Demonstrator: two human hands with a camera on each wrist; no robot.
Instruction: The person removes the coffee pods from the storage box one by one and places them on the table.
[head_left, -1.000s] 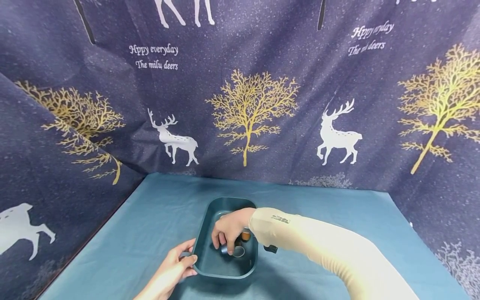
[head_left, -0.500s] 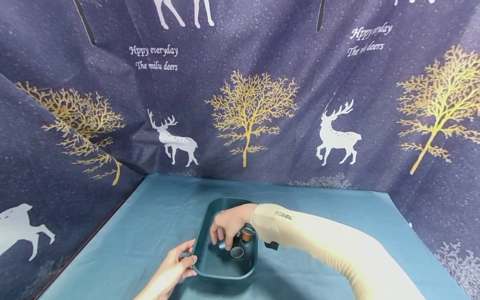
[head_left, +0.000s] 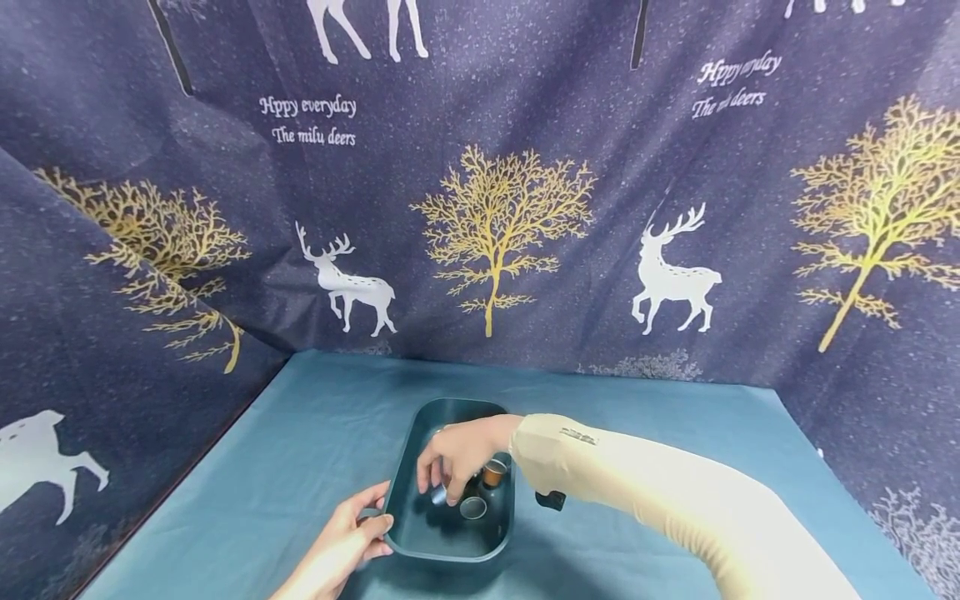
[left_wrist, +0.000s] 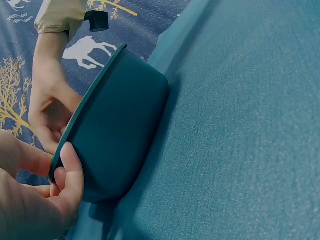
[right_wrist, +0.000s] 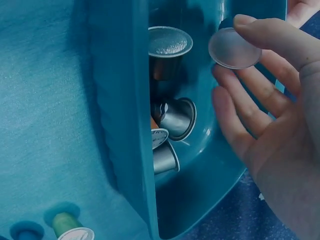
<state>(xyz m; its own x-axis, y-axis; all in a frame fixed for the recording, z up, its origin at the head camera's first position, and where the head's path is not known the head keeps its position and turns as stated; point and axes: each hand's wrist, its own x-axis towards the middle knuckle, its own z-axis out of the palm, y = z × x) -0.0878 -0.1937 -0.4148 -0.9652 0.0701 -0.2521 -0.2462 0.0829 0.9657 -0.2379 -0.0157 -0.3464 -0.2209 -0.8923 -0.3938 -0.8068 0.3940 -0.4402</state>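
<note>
My left hand [head_left: 352,529] grips the near left rim of a deep teal plastic bin [head_left: 450,556], thumb on one side and fingers on the other. In the left wrist view those fingers pinch the bin's lip. Inside the bin, my right hand [head_left: 461,454] pinches a coffee capsule [right_wrist: 235,48] between thumb and fingers, its pale round lid showing in the right wrist view. Below that hand lie other capsules: one standing lid up [right_wrist: 170,42], a silver one on its side [right_wrist: 177,120], another silver one [right_wrist: 165,159], and an orange one [head_left: 494,472].
Outside the bin, a green capsule [right_wrist: 67,226] lies on the teal cloth [head_left: 645,525], with a blue object [right_wrist: 27,232] beside it. A dark patterned curtain [head_left: 525,108] hangs behind and at the left. A black device [head_left: 551,500] sits at the right wrist.
My right hand has shifted slightly left with the pinched capsule, uncovering more of the orange capsule. A loose capsule near its fingertips has moved a little. My left hand stays on the rim.
</note>
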